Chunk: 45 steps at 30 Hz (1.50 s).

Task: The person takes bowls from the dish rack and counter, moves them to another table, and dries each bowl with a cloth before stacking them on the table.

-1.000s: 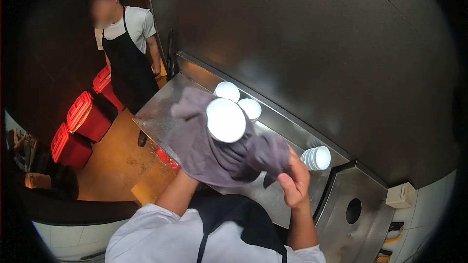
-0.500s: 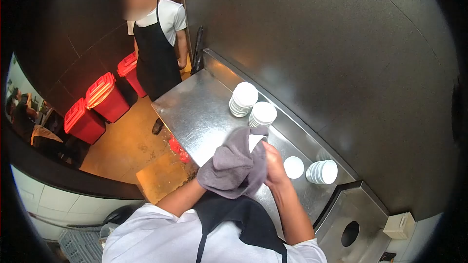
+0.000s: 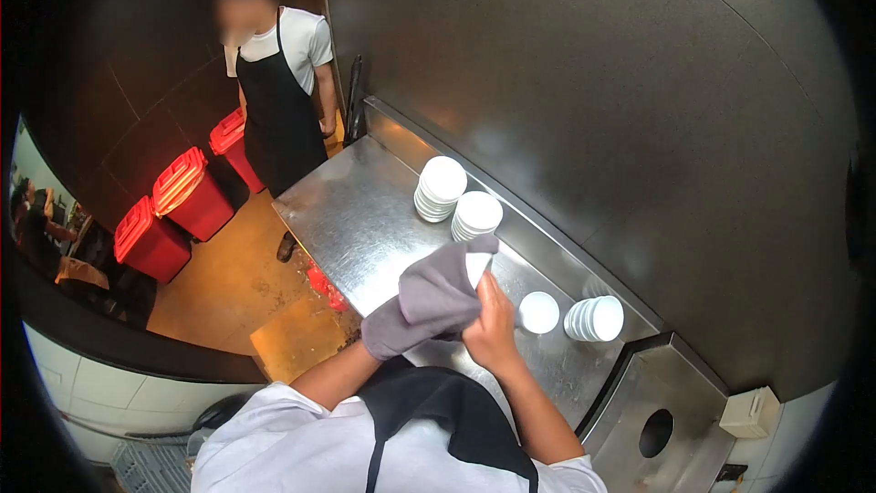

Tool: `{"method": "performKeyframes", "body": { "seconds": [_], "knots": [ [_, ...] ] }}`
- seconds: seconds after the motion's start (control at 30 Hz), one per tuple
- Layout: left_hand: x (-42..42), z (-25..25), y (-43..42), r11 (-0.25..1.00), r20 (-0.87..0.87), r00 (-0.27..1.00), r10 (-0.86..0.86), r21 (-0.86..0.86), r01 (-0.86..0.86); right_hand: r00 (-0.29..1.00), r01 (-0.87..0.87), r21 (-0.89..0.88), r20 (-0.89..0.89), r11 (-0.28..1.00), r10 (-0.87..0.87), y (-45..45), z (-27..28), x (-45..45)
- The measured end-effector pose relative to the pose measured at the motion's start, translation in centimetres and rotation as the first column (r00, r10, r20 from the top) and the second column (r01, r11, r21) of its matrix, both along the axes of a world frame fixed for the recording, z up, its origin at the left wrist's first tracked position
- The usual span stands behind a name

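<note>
A grey-purple cloth (image 3: 429, 297) covers my left hand, so its fingers are hidden. Part of a white bowl (image 3: 477, 267) shows between the cloth and my right hand (image 3: 493, 324), whose fingers are closed on its edge. Beyond the cloth stand two stacks of white bowls, a left one (image 3: 442, 184) and a nearer one (image 3: 478, 215). To the right of my right hand a single white bowl (image 3: 538, 312) rests on the steel counter (image 3: 342, 196). Farther right, another stack of bowls (image 3: 598, 319) leans on its side.
A person in a black apron (image 3: 278, 114) stands beyond the counter's left end. Red lidded bins (image 3: 187, 196) line the floor at left. A steel unit with a round hole (image 3: 655, 434) adjoins the counter at right. A dark wall (image 3: 584, 82) rises behind.
Since the first frame, the bowl in the cloth has turned from facing up to mostly wrapped. My right hand has moved left and closed on its edge. The view has shifted.
</note>
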State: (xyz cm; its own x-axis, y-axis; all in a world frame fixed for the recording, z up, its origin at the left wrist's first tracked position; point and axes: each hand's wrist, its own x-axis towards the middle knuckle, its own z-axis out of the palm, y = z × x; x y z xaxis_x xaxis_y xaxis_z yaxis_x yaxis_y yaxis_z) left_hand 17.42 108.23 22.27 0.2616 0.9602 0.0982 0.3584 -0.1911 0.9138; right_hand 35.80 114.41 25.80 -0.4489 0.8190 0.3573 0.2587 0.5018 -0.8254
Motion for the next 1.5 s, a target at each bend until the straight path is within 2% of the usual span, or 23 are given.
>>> {"method": "performKeyframes", "body": {
  "seconds": [0.07,0.13,0.2,0.27,0.3,0.33,0.4,0.47,0.53,0.6,0.67,0.73,0.77,0.8,0.83,0.93,1.0,1.03,1.1,1.13,1.2,1.4,1.5],
  "knots": [
    [-0.6,-0.8,0.5,0.981,-0.126,0.991,0.040,0.195,-0.014,0.958,-0.144,-0.418,-0.285,0.897,0.021,0.1,-0.4,-0.4],
    [-0.6,-1.3,1.2,0.883,-0.186,0.971,0.154,0.468,-0.050,0.755,-0.499,-0.633,-0.653,0.592,-0.061,0.1,2.0,0.1],
    [0.2,4.2,2.1,0.983,0.203,0.975,0.089,0.139,-0.119,0.645,-0.531,-0.572,-0.751,0.625,-0.140,0.2,2.9,0.0],
    [0.0,7.0,3.6,1.000,0.654,0.757,-0.011,0.022,-0.004,0.509,-0.472,-0.472,-0.836,0.745,-0.206,-0.3,4.1,0.1],
    [-1.6,3.8,4.1,0.969,0.232,0.972,0.039,0.230,-0.094,0.626,-0.159,-0.414,-0.744,0.896,-0.233,-0.9,5.1,-0.4],
    [-3.2,0.7,4.8,0.878,-0.190,0.952,0.238,0.461,-0.127,0.768,0.058,-0.227,-0.612,0.972,-0.189,-1.0,5.2,-0.6],
    [-3.7,5.0,6.1,0.935,-0.322,0.912,0.256,0.320,-0.150,0.929,0.334,0.277,-0.256,0.901,-0.266,-1.4,4.9,-0.9],
    [-3.9,9.0,7.2,0.971,-0.453,0.861,0.232,0.166,-0.174,0.962,0.202,0.580,0.034,0.789,-0.271,-1.6,3.4,-2.9],
    [-5.5,8.4,8.0,0.794,-0.342,0.935,0.095,0.593,0.137,0.878,0.257,0.738,0.092,0.624,-0.469,-1.8,2.2,-5.8],
    [-6.0,6.9,8.5,0.876,-0.388,0.911,-0.136,0.382,0.294,0.886,0.391,0.504,0.021,0.770,-0.464,-1.2,3.9,-6.5],
    [-5.2,5.0,8.4,0.904,-0.140,0.975,-0.173,0.371,0.214,0.899,0.429,0.057,-0.119,0.901,-0.421,0.0,4.5,-6.6],
    [-4.5,3.0,8.8,0.910,-0.045,0.989,-0.140,0.389,0.146,0.838,0.195,-0.511,-0.357,0.837,-0.413,1.3,2.8,-5.9],
    [-4.2,1.9,9.6,0.895,-0.075,0.993,-0.089,0.431,0.113,0.788,0.233,-0.568,-0.366,0.789,-0.495,1.1,1.4,-6.3],
    [-3.9,2.0,10.4,0.875,-0.100,0.995,-0.028,0.479,0.072,0.727,0.368,-0.570,-0.316,0.735,-0.609,0.8,-0.4,-7.1],
    [-3.5,2.7,10.4,0.980,0.110,0.992,0.056,0.184,-0.076,0.743,0.394,-0.558,-0.275,0.730,-0.611,0.6,-1.4,-7.3],
    [-4.0,-1.5,12.5,0.955,0.088,0.982,0.169,0.233,-0.185,0.790,0.454,-0.530,-0.133,0.716,-0.599,-0.1,-1.8,-8.5],
    [-4.2,-1.4,14.5,0.913,0.157,0.951,0.265,0.276,-0.300,0.810,0.297,-0.574,-0.271,0.763,-0.520,-0.5,-3.3,-8.2],
    [-4.5,-1.7,15.3,0.835,-0.408,0.822,0.398,0.533,-0.140,0.825,0.267,-0.608,-0.256,0.748,-0.503,-1.0,-4.0,-8.0],
    [-4.9,-3.2,17.6,0.761,-0.663,0.541,0.517,0.646,0.064,0.855,0.208,-0.674,-0.227,0.709,-0.467,-2.4,-5.5,-7.4],
    [-5.0,-4.3,19.0,0.767,-0.542,0.694,0.475,0.641,-0.025,0.902,0.227,-0.652,-0.139,0.723,-0.409,-2.6,-6.6,-6.9],
    [-5.0,-4.0,20.4,0.776,-0.407,0.804,0.433,0.623,-0.103,0.958,0.249,-0.610,0.043,0.752,-0.282,-2.9,-9.0,-5.3],
    [-3.2,-2.8,23.4,0.782,-0.442,0.774,0.453,0.614,-0.108,0.915,0.401,-0.646,0.241,0.650,-0.324,-2.9,-9.4,-2.6],
    [-2.4,-3.3,23.8,0.858,-0.245,0.878,0.411,0.428,-0.283,0.856,0.507,-0.612,0.443,0.607,-0.268,-2.6,-8.4,-1.5]
  ]
}}
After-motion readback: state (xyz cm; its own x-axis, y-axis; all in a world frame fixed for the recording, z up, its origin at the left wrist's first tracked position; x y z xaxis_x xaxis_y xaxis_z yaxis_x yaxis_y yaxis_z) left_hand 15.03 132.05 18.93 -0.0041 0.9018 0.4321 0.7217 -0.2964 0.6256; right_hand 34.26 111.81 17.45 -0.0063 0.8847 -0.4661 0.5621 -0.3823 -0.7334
